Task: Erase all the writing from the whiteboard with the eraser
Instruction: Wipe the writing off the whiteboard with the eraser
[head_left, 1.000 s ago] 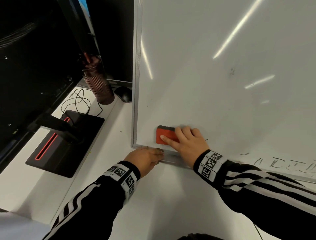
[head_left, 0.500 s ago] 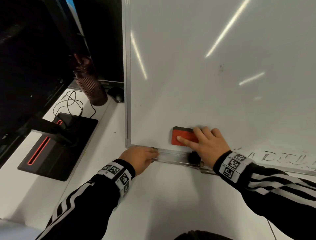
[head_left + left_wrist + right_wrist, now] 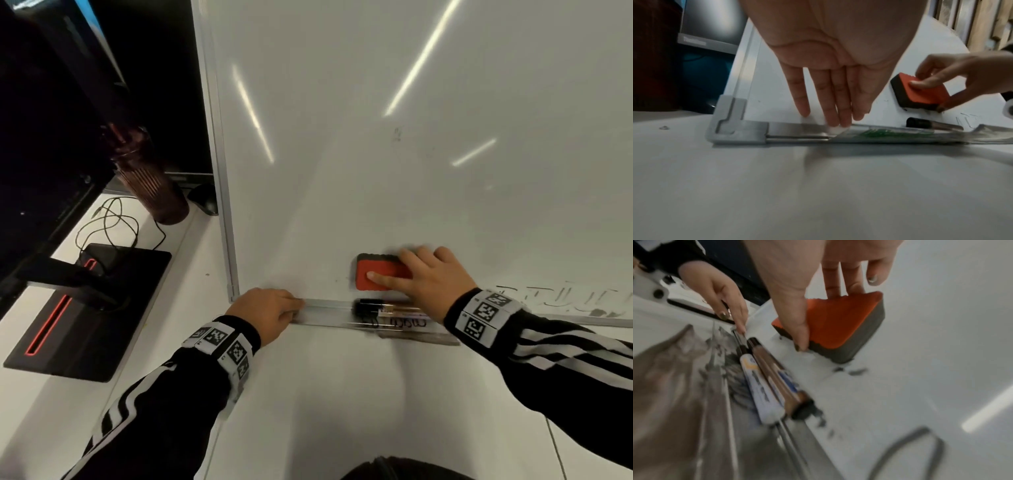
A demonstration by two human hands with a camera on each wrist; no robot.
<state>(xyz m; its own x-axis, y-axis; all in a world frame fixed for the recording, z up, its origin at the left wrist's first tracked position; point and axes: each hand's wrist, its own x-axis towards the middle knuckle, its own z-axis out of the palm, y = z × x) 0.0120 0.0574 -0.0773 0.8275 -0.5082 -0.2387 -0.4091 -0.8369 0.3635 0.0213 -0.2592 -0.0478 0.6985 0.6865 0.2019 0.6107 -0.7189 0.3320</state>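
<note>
The whiteboard (image 3: 376, 137) stands upright on the desk, its surface mostly blank. Faint dark writing (image 3: 565, 296) runs along the bottom edge at the right. My right hand (image 3: 428, 277) grips the orange-and-black eraser (image 3: 376, 275) (image 3: 920, 94) (image 3: 840, 324), thumb on its lower edge and fingers on top, pressing it flat on the board just above the tray. My left hand (image 3: 270, 311) (image 3: 830, 104) rests with straight fingers on the metal tray (image 3: 329, 313) near the board's lower left corner (image 3: 729, 123).
Markers (image 3: 387, 310) (image 3: 772, 379) lie in the tray right under the eraser. Left of the board are a dark ribbed tumbler (image 3: 150, 185), a mouse (image 3: 205, 202), a tangled cable (image 3: 113, 222) and a black monitor base (image 3: 85, 308). The white desk (image 3: 342, 394) spreads in front.
My right hand has slid the eraser rightward along the board's bottom edge, away from the left corner. The left hand stays at the tray. The head view has shifted right.
</note>
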